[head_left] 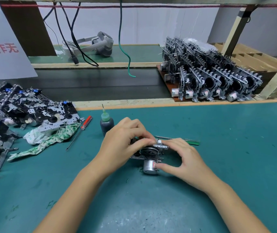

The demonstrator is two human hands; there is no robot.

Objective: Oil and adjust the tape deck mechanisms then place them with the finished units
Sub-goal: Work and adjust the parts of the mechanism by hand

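A tape deck mechanism (pixel 148 153) with a silver motor (pixel 148 166) stands on edge on the green mat in the middle. My left hand (pixel 124 142) curls over its top and left side, fingertips pinching the upper metal frame. My right hand (pixel 183 158) holds it from the right, thumb pressed on the motor, fingers on the top edge. A dark oil bottle (pixel 107 122) with a green needle cap stands just behind my left hand. Finished units (pixel 211 79) stand in rows on a brown board at the back right.
A heap of loose mechanisms (pixel 16 111) fills the left edge, with a green-white rag (pixel 50 137) beside it. A red-handled screwdriver (pixel 84 126) lies near the rag, a green-handled one (pixel 184 141) behind my right hand. A headset (pixel 100 44) and hanging cables sit on the far shelf.
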